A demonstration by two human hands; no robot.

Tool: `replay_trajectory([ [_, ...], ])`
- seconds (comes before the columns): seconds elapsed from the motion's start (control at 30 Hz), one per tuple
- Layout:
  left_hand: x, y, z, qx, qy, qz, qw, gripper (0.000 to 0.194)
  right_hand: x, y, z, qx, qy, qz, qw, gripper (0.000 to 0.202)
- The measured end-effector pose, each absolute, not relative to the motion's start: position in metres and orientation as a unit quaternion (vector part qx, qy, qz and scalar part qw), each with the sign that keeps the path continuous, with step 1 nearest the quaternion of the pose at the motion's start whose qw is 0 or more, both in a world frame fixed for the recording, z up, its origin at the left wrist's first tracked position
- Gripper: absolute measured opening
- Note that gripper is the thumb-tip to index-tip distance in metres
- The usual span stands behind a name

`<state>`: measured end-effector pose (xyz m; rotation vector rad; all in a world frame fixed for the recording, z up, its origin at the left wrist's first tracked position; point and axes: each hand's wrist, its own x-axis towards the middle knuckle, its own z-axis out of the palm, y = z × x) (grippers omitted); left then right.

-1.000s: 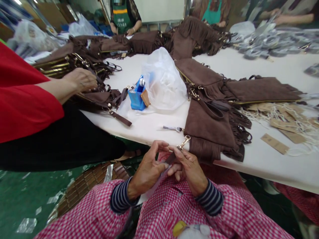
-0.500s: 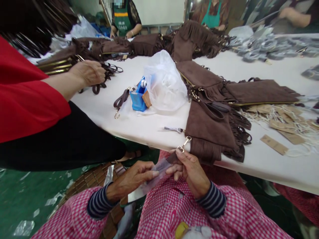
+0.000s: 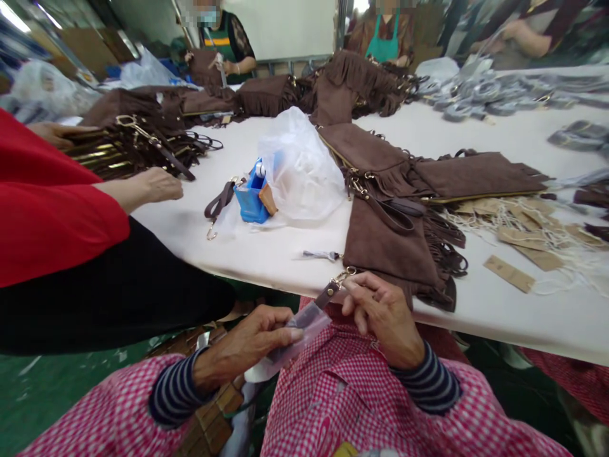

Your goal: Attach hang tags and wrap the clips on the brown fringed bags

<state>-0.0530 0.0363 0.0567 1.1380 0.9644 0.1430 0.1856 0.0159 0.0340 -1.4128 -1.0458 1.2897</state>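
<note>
My left hand (image 3: 259, 339) pinches a clear plastic sleeve (image 3: 311, 322) with a dark brown strap (image 3: 328, 293) inside. The strap's upper end sticks out of the sleeve, showing a rivet and a gold-coloured metal clasp (image 3: 343, 275). Right at the clasp are the fingertips of my right hand (image 3: 383, 314), loosely curled and apart. Just beyond, a brown fringed bag (image 3: 390, 244) lies at the table's front edge, with a wrapped zip pull (image 3: 321, 255) hanging off its left side.
On the white table (image 3: 266, 260) stand a blue box (image 3: 252, 204) and a white plastic bag (image 3: 304, 171), beside another strap (image 3: 220, 202). Cardboard tags (image 3: 509, 273) lie right. A red-sleeved co-worker's hand (image 3: 157, 185) is at the left, near stacked bags (image 3: 137, 149).
My right fingers have loosened from the clasp and shifted slightly right. More of the strap's end now shows outside the sleeve. The co-worker's hand has moved lower; the view has shifted.
</note>
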Motion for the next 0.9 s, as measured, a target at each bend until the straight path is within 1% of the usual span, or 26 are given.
replay_trajectory([
  [0.07, -0.050, 0.039, 0.058, 0.515, 0.446, 0.060, 0.730, 0.035, 0.196, 0.019, 0.042, -0.594, -0.579, 0.366, 0.422, 0.020],
  [0.13, -0.047, 0.042, 0.058, 0.511, 0.451, 0.056, 0.729, 0.035, 0.207, 0.027, 0.049, -0.582, -0.707, 0.204, 0.347, 0.015],
  [0.17, -0.046, 0.044, 0.059, 0.509, 0.453, 0.055, 0.730, 0.035, 0.213, 0.031, 0.052, -0.567, -0.753, 0.145, 0.302, 0.016],
  [0.23, -0.043, 0.047, 0.058, 0.506, 0.462, 0.056, 0.727, 0.037, 0.221, 0.041, 0.055, -0.537, -0.810, 0.086, 0.221, 0.019],
  [0.27, -0.042, 0.048, 0.057, 0.507, 0.467, 0.056, 0.723, 0.038, 0.224, 0.046, 0.055, -0.527, -0.824, 0.074, 0.194, 0.018],
  [0.33, -0.042, 0.050, 0.054, 0.513, 0.474, 0.058, 0.713, 0.039, 0.227, 0.053, 0.053, -0.517, -0.837, 0.067, 0.168, 0.015],
  [0.43, -0.042, 0.052, 0.050, 0.529, 0.466, 0.051, 0.707, 0.043, 0.229, 0.062, 0.049, -0.500, -0.850, 0.056, 0.160, 0.013],
  [0.53, -0.039, 0.055, 0.049, 0.550, 0.462, 0.050, 0.694, 0.046, 0.231, 0.069, 0.046, -0.453, -0.873, 0.061, 0.169, 0.017],
  [0.6, -0.035, 0.059, 0.051, 0.555, 0.456, 0.059, 0.693, 0.046, 0.233, 0.073, 0.046, -0.419, -0.886, 0.083, 0.180, 0.018],
  [0.73, -0.026, 0.067, 0.060, 0.543, 0.446, 0.070, 0.708, 0.045, 0.238, 0.078, 0.048, -0.369, -0.896, 0.152, 0.197, 0.014],
  [0.9, -0.013, 0.076, 0.064, 0.534, 0.444, 0.091, 0.714, 0.042, 0.240, 0.082, 0.052, -0.357, -0.896, 0.196, 0.180, 0.013],
])
